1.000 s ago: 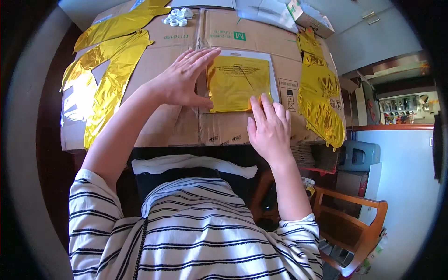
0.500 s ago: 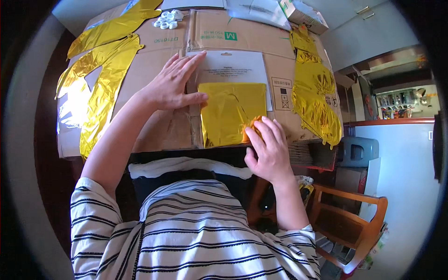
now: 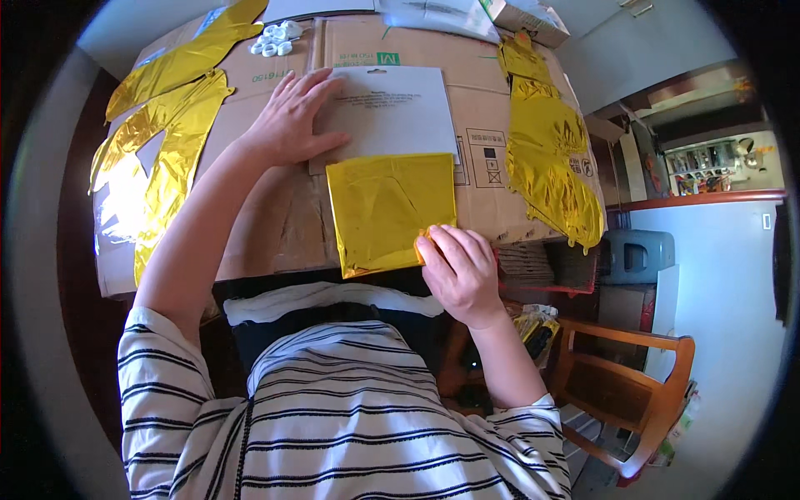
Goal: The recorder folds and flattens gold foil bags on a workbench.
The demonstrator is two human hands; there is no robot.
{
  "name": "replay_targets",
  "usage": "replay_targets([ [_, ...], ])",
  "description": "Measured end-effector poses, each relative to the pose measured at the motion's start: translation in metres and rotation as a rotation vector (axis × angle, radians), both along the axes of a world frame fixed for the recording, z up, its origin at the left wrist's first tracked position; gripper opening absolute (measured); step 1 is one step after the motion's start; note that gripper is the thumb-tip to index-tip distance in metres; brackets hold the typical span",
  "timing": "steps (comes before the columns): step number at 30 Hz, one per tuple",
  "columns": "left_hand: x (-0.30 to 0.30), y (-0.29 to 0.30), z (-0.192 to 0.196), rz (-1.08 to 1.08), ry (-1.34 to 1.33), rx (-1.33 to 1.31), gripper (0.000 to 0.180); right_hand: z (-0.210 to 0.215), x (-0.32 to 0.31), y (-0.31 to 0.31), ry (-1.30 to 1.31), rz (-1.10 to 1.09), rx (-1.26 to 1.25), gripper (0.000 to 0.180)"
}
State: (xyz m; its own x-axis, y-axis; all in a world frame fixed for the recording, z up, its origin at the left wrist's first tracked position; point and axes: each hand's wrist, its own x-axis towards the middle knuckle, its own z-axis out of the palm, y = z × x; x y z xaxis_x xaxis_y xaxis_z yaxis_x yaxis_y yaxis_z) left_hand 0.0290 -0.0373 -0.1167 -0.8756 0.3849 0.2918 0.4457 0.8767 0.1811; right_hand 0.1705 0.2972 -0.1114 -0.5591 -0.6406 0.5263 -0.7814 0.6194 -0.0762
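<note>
A folded gold foil balloon (image 3: pixel 387 212) lies near the front edge of the cardboard, its lower end reaching over that edge. My right hand (image 3: pixel 463 271) is closed on its lower right corner, where a crumpled orange bit shows at the fingertips. Just beyond the foil lies a pale grey backing card (image 3: pixel 396 125) with a hang slot at its top. My left hand (image 3: pixel 292 117) rests open on the left side of this card, fingers spread and thumb pointing right. Nothing is held in it.
Flattened cardboard (image 3: pixel 275 208) covers the table. Flat gold foil balloons (image 3: pixel 187 133) lie to the left, and another foil balloon (image 3: pixel 546 142) lies to the right. White ribbon rolls (image 3: pixel 277 38), a box (image 3: pixel 529 21) and clear plastic bags (image 3: pixel 442 15) are at the back. A wooden chair (image 3: pixel 625 383) stands lower right.
The folded foil balloon has come down toward me with my right hand, off most of the backing card, which shows more now. My left hand stays spread on the card.
</note>
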Motion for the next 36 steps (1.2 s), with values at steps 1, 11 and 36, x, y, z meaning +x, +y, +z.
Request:
replay_targets([
  [1, -0.004, -0.001, -0.001, -0.004, 0.006, -0.004, 0.082, 0.003, -0.002, -0.002, -0.020, 0.008, -0.007, 0.027],
  [11, -0.016, 0.006, 0.008, -0.085, 0.169, 0.150, 0.046, 0.023, -0.027, -0.015, -0.164, 0.044, -0.008, 0.038],
  [36, 0.070, 0.034, 0.028, -0.140, -0.006, 0.290, 0.041, 0.031, -0.030, -0.012, -0.690, -0.458, -0.342, 0.026],
])
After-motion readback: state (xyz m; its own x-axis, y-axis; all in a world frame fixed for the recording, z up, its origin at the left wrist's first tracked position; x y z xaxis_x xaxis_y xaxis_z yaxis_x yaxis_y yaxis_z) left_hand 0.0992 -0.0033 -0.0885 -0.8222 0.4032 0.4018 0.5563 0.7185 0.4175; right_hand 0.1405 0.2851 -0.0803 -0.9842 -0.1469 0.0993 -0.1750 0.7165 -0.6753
